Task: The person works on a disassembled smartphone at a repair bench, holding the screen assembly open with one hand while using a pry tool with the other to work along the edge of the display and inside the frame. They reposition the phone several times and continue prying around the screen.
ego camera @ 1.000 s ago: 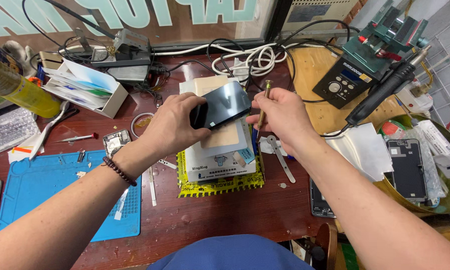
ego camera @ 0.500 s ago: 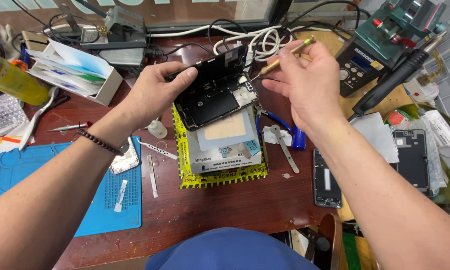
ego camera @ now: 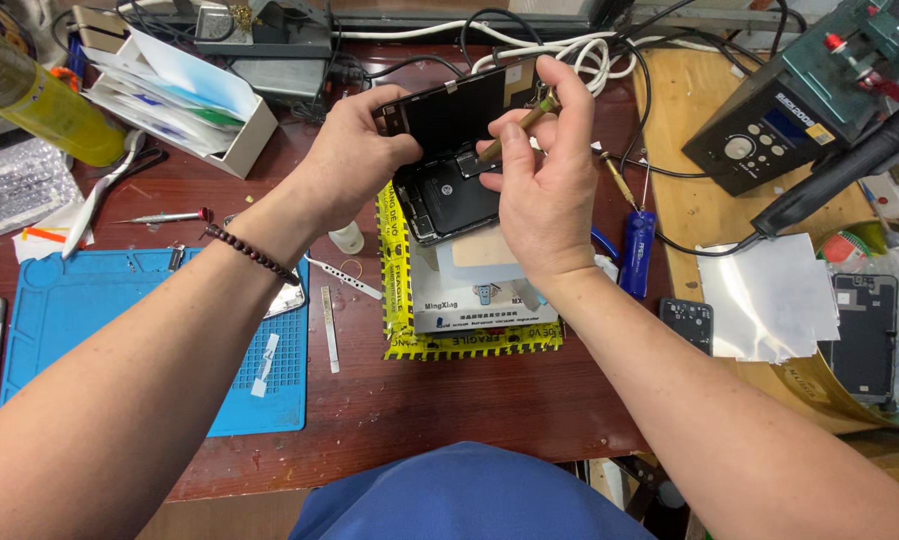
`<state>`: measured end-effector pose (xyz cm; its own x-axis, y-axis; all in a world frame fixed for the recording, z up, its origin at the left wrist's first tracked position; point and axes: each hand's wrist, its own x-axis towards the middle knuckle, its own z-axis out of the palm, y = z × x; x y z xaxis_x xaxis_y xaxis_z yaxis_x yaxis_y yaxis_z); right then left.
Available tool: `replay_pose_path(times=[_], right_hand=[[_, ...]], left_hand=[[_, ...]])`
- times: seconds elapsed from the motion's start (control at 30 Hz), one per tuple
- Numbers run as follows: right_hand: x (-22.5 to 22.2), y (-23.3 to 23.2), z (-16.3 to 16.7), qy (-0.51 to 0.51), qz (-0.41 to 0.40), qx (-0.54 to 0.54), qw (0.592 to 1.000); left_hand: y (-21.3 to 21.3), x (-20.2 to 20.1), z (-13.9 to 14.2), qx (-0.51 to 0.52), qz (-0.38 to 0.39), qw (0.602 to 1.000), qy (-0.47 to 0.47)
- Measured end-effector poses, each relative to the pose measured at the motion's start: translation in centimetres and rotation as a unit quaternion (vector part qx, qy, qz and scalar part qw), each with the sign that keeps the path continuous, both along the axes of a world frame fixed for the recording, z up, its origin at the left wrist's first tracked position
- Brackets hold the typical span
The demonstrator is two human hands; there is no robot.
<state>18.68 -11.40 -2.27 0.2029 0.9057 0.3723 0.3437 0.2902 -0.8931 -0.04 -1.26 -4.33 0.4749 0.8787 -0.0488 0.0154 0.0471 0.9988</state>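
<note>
Holding the opened phone (ego camera: pixel 454 190) above the yellow-taped pad (ego camera: pixel 469 310), the left hand (ego camera: pixel 354 165) is clamped on the lifted screen panel (ego camera: pixel 459 110) at its left edge, propping it up from the body beneath. The right hand (ego camera: pixel 549 170) pinches a slim brass-coloured tool (ego camera: pixel 514 125) between thumb and fingers; its long axis slants down and left, tip meeting the phone's inner parts just below the screen hinge line. The right hand is the nearer to that spot.

Bright, even overhead light — soft shadows, sharp centre, wide-angle bending at edges.
</note>
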Motion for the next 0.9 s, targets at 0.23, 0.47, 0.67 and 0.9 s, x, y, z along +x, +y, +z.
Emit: replay_pose_path(times=[0.23,0.47,0.67,0.9], right_hand=[[0.1,0.1,-0.4,-0.024,0.000,0.006,1.000],[0.0,0.2,-0.5,-0.039,-0.007,0.002,0.999],[0.1,0.3,-0.5,-0.037,-0.008,-0.006,0.999],[0.2,0.1,-0.3,-0.090,0.018,0.022,0.996]], left_hand=[[0.0,0.0,0.1,0.002,0.008,1.000,0.014],[-0.1,0.1,0.6,-0.016,0.007,1.000,0.021],[-0.2,0.0,1.1,-0.025,0.001,0.999,0.023],[0.0,-0.1,1.3,-0.044,-0.004,0.999,0.022]])
